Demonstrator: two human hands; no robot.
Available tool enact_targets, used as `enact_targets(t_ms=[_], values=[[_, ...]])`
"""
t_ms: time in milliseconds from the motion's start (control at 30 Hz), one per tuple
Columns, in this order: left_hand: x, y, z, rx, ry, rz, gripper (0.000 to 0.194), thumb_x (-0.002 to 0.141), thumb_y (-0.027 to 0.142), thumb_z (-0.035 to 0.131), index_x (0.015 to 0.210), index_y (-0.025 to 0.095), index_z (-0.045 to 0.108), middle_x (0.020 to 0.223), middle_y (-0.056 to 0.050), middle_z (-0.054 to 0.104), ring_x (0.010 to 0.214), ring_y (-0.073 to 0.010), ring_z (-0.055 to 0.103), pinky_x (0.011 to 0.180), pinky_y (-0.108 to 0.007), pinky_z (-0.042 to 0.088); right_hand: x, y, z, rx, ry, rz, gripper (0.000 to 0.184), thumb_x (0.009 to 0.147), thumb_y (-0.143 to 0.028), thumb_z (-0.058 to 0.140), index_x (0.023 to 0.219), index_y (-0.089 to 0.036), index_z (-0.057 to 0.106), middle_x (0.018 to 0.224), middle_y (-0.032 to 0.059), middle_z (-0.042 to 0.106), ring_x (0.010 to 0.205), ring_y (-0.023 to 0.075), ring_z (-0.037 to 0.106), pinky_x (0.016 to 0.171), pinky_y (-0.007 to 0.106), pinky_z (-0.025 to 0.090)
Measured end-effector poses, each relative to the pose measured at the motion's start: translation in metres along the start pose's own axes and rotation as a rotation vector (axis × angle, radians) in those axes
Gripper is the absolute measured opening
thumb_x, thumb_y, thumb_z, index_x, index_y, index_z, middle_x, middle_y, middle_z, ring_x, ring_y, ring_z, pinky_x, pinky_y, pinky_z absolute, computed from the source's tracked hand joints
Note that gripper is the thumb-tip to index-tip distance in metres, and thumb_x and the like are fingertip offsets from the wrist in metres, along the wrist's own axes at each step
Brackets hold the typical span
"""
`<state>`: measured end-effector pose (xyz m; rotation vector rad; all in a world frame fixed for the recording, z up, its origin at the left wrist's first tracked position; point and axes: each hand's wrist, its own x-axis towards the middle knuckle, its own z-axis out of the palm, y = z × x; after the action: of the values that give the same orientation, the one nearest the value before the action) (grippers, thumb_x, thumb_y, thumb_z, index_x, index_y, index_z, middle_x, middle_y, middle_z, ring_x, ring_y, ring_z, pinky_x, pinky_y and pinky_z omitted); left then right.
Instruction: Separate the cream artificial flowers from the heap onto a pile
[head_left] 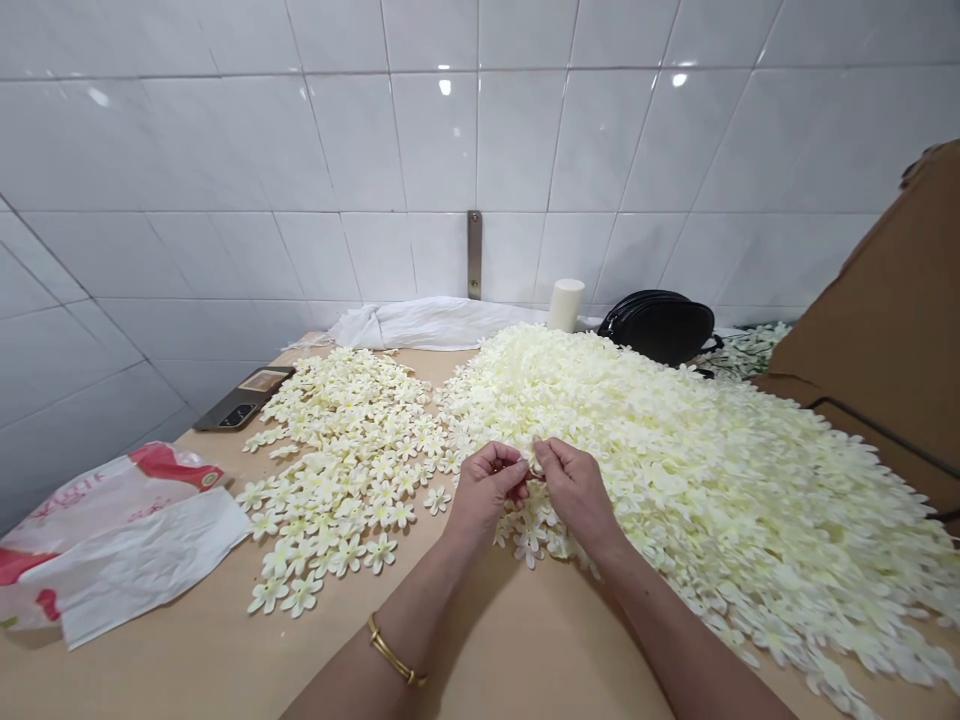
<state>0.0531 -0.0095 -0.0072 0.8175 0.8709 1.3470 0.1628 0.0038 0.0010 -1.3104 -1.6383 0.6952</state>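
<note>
My left hand (489, 490) and my right hand (577, 492) meet at the near edge of a large pile of pale yellow-white artificial flowers (675, 470). Fingers and thumbs are pinched on both sides, fingertips almost touching. A small pale flower (529, 458) appears to be between them, largely hidden by the fingers and blending with the pile behind. To the left lies a smaller spread of similar five-petalled flowers (352, 450), many with their yellow centres showing. One single flower (436, 500) rests just left of my left hand.
On the wooden table (525, 640), a phone (244, 398) and a red-and-white plastic bag (112, 500) with a white tissue (157, 560) lie left. Behind stand white cloth (427, 322), a cream cylinder (565, 305) and a black pouch (661, 328). Brown cardboard (885, 330) rises right.
</note>
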Motion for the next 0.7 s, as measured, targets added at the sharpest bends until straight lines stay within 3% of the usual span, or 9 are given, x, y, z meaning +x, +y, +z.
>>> enact_targets(t_ms=[267,533,700], values=[[0.0015,0.0002,-0.0006,-0.032,0.009,-0.022,0.026,0.054,0.027,0.072,0.063,0.015,0.051,0.047,0.004,0.052,0.041,-0.006,0.046,0.041,-0.017,0.033,0.0037,0.0083,0.0009,0.232,-0.05,0.065,0.038,0.078,-0.046,0.046,0.053,-0.018,0.043,0.049,-0.0027,0.04,0.051,0.0107,0.038,0.048,0.023,0.032],[0.0023,-0.0015,-0.0014,-0.006,0.031,-0.01,0.029,0.053,0.027,0.073,0.068,0.015,0.051,0.047,0.006,0.051,0.039,-0.0057,0.044,0.039,-0.018,0.033,0.0023,0.0052,0.0001,0.312,-0.071,0.045,0.035,0.077,-0.045,0.049,0.057,-0.017,0.05,0.053,-0.0024,0.043,0.053,0.0111,0.042,0.051,0.023,0.035],[0.0023,-0.0004,-0.0021,-0.018,0.035,-0.008,0.022,0.054,0.024,0.071,0.062,0.014,0.052,0.045,0.005,0.049,0.04,-0.0055,0.044,0.04,-0.018,0.033,0.0038,0.0069,-0.001,0.397,-0.015,0.131,0.035,0.074,-0.047,0.053,0.057,-0.017,0.05,0.053,-0.0026,0.047,0.051,0.0105,0.045,0.051,0.023,0.036]])
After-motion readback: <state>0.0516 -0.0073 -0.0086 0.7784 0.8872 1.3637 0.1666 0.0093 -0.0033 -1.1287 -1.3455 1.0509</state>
